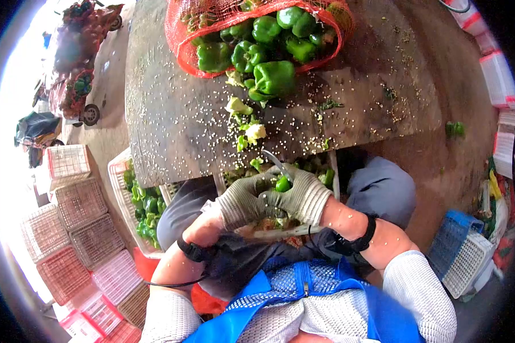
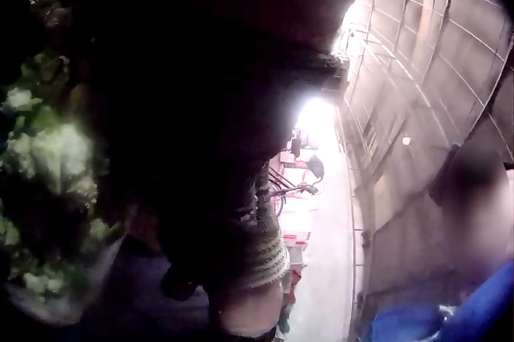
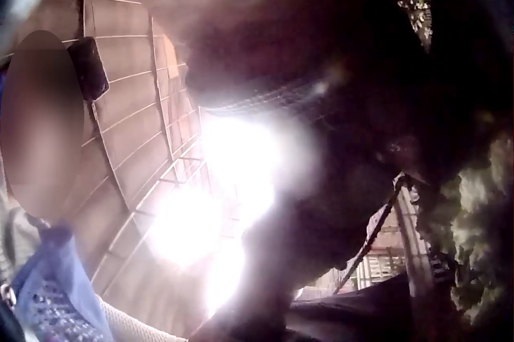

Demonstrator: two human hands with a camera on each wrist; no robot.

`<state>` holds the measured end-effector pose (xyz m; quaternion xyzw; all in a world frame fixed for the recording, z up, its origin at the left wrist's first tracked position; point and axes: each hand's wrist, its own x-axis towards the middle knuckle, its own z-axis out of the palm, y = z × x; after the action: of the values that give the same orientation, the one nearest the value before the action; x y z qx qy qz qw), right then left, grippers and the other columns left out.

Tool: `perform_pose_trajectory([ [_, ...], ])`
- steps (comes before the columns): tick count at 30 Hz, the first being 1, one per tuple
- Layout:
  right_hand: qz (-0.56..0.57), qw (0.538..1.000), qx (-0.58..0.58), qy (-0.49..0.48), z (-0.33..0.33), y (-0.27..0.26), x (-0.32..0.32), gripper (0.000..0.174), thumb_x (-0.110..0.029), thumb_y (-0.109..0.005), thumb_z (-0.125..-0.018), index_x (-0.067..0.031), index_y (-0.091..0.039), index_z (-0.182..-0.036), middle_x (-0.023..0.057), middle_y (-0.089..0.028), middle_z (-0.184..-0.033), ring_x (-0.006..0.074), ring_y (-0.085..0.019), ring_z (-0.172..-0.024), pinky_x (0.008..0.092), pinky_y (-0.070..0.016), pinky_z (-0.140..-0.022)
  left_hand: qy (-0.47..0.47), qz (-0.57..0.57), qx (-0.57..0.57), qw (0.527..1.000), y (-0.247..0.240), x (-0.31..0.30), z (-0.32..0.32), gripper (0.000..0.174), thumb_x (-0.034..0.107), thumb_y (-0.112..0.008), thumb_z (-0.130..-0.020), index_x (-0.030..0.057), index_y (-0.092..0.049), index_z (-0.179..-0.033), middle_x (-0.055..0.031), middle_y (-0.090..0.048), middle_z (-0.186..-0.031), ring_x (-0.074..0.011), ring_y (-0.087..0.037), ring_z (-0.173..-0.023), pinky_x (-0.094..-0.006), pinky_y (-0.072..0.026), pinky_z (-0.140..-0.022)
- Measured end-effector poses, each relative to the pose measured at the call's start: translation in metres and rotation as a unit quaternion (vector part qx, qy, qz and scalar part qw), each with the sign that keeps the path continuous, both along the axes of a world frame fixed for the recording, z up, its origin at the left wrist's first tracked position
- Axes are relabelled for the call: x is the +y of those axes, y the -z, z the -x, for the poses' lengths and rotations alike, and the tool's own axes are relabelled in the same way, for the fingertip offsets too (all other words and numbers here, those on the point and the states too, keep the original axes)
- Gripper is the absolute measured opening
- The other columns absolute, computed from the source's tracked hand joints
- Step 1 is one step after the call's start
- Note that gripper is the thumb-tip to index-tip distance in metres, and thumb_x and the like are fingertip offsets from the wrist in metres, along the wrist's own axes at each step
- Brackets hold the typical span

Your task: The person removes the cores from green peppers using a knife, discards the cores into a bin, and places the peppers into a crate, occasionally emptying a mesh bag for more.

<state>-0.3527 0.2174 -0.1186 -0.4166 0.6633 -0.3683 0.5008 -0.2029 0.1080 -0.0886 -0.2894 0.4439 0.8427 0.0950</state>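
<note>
Both hands wear grey-green gloves and meet over a crate (image 1: pixel 274 233) below the board's edge. My right hand (image 1: pixel 303 197) has its fingers curled round a green pepper (image 1: pixel 282 183), of which a small part shows; a curved blade (image 1: pixel 276 160) sticks out above that hand. Against the same pepper lies my left hand (image 1: pixel 247 197), its fingers curled in toward the right one. The gloves hide most of the pepper and the blade's handle. In the left wrist view, pale green scraps (image 2: pixel 56 157) lie at the left; both wrist views are mostly dark.
A wooden board (image 1: pixel 183 126) bears scattered seeds, pepper cores (image 1: pixel 256 132) and a red net bag (image 1: pixel 187 64) of green peppers, with one large pepper (image 1: pixel 273 79) at its mouth. A crate of peppers (image 1: pixel 149 212) stands left; stacked crates (image 1: pixel 100 237) stand farther left, a blue crate (image 1: pixel 453 243) right.
</note>
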Motion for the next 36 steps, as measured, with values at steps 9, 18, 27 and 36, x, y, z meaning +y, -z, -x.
perform_pose_trajectory([
  [9,0.039,0.987,-0.087,0.127,0.022,-0.019,-0.044,0.047,-0.048,-0.073,-0.084,-0.0063,-0.066,-0.104,0.0076,-0.068,-0.085,0.0146,-0.062,-0.078,0.0313,-0.0522,-0.074,0.016,0.284,0.056,0.957,-0.001,-0.026,0.046,0.067,0.000,-0.074,-0.080,0.0062,-0.043,-0.139,-0.0066,-0.063,-0.119,-0.0117,-0.060,-0.105,-0.0277,-0.0504,-0.090],
  [18,0.129,0.967,-0.090,0.201,0.020,-0.028,-0.046,0.034,-0.034,-0.073,-0.088,-0.0046,-0.066,-0.102,0.0028,-0.069,-0.088,0.0093,-0.060,-0.079,0.0281,-0.0511,-0.071,-0.244,0.247,0.029,0.937,0.034,0.015,0.036,0.049,0.017,-0.083,-0.076,0.0030,-0.052,-0.111,-0.0120,-0.066,-0.093,-0.0188,-0.065,-0.084,-0.0316,-0.0525,-0.075],
  [27,0.191,0.967,-0.061,0.157,0.032,0.001,-0.053,0.045,-0.020,-0.067,-0.091,-0.0040,-0.047,-0.127,0.0063,-0.064,-0.100,0.0153,-0.060,-0.092,0.0323,-0.0508,-0.083,-0.231,0.268,0.084,0.931,0.014,0.011,0.046,0.040,0.005,-0.077,-0.081,0.0021,-0.055,-0.114,-0.0031,-0.064,-0.101,-0.0105,-0.057,-0.092,-0.0272,-0.0491,-0.083],
  [36,0.142,0.983,0.011,0.120,0.038,-0.010,-0.043,0.078,-0.050,-0.062,-0.091,-0.0015,-0.032,-0.145,0.0136,-0.062,-0.101,0.0214,-0.057,-0.094,0.0341,-0.0457,-0.089,-0.151,-0.002,0.126,0.981,0.029,-0.027,0.044,0.028,0.020,-0.064,-0.091,0.0037,-0.064,-0.114,-0.0062,-0.069,-0.107,-0.0190,-0.063,-0.099,-0.0341,-0.0489,-0.091],
])
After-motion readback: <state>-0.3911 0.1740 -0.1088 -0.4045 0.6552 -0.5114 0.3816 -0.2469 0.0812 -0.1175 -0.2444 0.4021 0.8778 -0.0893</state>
